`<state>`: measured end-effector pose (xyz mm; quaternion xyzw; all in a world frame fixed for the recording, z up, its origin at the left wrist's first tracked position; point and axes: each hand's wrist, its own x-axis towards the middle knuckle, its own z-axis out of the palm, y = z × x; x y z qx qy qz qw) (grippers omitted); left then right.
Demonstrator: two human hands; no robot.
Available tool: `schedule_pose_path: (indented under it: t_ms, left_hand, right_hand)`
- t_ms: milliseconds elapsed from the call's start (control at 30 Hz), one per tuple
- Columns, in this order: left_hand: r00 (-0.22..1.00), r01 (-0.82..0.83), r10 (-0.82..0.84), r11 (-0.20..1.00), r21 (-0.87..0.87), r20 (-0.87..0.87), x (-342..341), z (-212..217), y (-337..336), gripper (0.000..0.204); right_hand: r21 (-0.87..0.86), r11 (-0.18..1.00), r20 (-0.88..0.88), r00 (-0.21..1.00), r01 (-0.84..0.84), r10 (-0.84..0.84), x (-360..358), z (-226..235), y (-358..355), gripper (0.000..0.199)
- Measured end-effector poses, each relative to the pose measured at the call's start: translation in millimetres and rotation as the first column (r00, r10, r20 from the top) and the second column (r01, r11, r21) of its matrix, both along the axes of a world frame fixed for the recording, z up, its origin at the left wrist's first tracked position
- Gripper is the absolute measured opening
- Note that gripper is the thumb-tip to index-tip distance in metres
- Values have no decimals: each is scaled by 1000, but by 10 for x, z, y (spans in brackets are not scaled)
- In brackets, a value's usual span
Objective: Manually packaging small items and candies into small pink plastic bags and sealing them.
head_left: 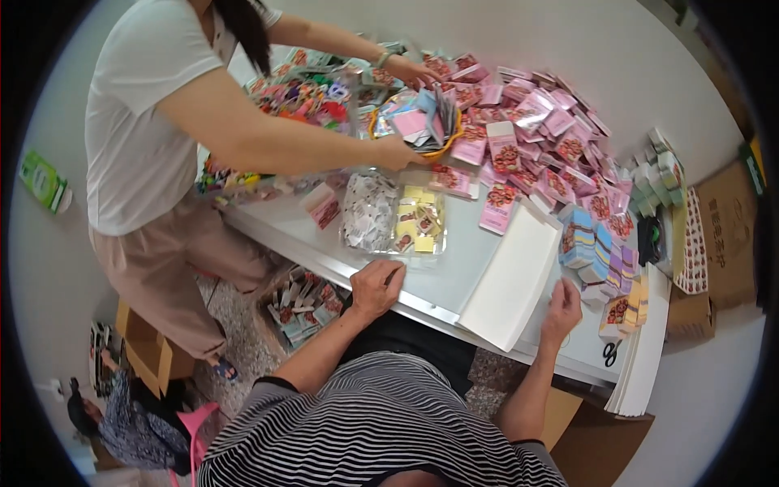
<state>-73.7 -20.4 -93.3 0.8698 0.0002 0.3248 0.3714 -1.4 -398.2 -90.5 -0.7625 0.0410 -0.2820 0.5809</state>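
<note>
My left hand (377, 289) is closed in a loose fist at the table's front edge, just below a clear tray (349, 241), and I see nothing in it. The tray has a bag of white printed slips (370, 213) on one side and small yellow cards (418, 219) on the other. Over the right part of the table, my right hand (561, 311) is closed with its fingers curled. Whether it holds anything is hidden. It is between a long white sheet of card (513, 276) and banded stacks of blue, purple and yellow boxes (578, 238).
Across the table, a co-worker (154, 122) reaches over a yellow-rimmed basket (372, 128) of packets. Pink boxes (560, 146) are heaped at the back. Black scissors (610, 354) lie near the right edge. Another person (134, 422) sits at lower left. A carton (304, 312) stands below the table.
</note>
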Motion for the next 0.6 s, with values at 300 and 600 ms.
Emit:
schedule_pose_path:
  t_ms: [300,600]
  left_hand:
    - [999,-29,29,1000,2,-31,-90,-20,35,7]
    - [967,-252,240,879,-406,-82,-385,-1,362,11]
  right_hand:
    - [182,983,-192,979,-31,66,-159,-182,7,20]
    - [192,981,-216,975,-13,55,-161,-212,-30,19]
